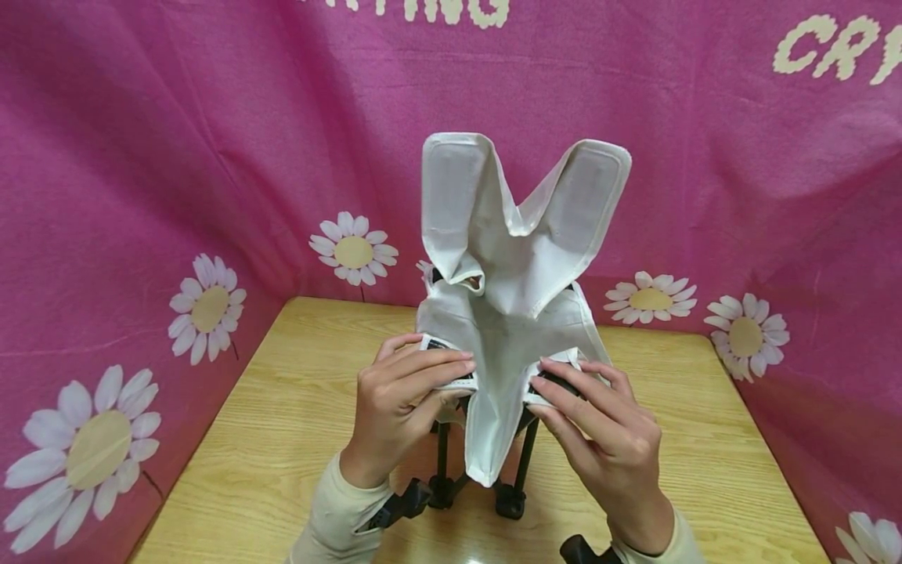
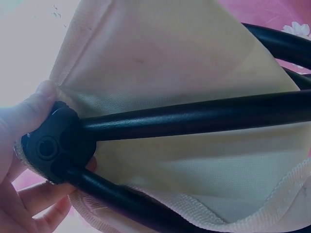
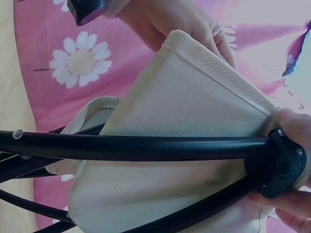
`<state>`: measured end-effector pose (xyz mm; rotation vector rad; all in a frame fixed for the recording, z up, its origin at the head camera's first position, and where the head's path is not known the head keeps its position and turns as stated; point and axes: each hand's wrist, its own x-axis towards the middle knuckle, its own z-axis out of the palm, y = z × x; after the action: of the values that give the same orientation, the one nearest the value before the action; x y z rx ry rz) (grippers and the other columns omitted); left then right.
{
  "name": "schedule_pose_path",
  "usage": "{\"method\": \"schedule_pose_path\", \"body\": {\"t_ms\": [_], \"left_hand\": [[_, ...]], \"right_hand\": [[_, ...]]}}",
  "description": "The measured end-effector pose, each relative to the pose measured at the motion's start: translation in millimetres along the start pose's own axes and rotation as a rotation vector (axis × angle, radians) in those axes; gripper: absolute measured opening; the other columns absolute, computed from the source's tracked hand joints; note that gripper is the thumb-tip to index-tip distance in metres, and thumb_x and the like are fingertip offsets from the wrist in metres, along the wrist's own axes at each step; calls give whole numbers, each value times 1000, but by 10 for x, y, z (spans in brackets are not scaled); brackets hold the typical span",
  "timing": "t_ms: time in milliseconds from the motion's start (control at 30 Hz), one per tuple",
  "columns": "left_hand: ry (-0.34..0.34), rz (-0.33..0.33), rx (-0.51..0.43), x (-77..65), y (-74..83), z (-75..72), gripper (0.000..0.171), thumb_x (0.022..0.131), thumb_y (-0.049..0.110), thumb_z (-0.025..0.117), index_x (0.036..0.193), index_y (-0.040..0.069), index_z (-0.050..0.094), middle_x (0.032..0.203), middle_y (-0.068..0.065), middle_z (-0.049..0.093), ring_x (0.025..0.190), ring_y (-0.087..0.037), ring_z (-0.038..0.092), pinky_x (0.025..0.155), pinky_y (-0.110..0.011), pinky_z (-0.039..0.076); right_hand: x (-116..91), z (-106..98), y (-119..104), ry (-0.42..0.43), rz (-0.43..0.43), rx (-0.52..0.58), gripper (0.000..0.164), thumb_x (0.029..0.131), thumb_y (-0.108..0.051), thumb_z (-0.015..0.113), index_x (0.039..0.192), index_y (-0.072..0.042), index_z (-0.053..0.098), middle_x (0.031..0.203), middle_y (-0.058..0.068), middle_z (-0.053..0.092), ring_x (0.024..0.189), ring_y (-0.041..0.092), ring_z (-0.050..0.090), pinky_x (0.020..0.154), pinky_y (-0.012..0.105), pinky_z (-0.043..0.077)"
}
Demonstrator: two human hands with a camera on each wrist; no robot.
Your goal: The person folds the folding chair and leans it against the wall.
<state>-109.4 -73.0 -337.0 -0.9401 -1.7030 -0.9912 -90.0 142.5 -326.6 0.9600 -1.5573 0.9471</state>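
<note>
A folding camp chair with an off-white fabric seat (image 1: 507,270) over a black tubular frame stands in front of me. Its two rear corners rise like ears, and a pointed fold droops between my hands. At the near left corner, my left hand (image 1: 403,399) grips the fabric pocket together with the black joint (image 2: 46,145) where two tubes meet. My right hand (image 1: 599,423) holds the near right corner likewise, thumb and fingers around its joint (image 3: 278,164). Below, black feet (image 1: 510,500) meet the table.
The chair stands on a light wooden table (image 1: 310,368). A pink cloth (image 1: 268,102) with daisies and pale lettering walls in the back and sides. Dark camera mounts (image 1: 402,504) are strapped at both wrists, close by the chair legs.
</note>
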Motion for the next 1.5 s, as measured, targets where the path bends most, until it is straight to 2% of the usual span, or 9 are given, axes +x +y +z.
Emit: {"method": "schedule_pose_path", "body": {"t_ms": [767,1500], "left_hand": [[-13,-13,15,9,39,46,15,85,12,73,98,8,77,96,-4,74,88,-12,69,88,-45,46],[-20,-27,24,36,71,66,18,80,8,76,98,8,77,97,-3,74,89,-12,69,89,-47,45]], "right_hand": [[2,12,-21,-4,14,0,22,86,-17,73,90,5,76,93,21,71,87,26,70,91,38,45],[22,45,-30,0,4,2,21,86,-17,73,90,4,76,93,21,71,86,27,70,90,39,45]]}}
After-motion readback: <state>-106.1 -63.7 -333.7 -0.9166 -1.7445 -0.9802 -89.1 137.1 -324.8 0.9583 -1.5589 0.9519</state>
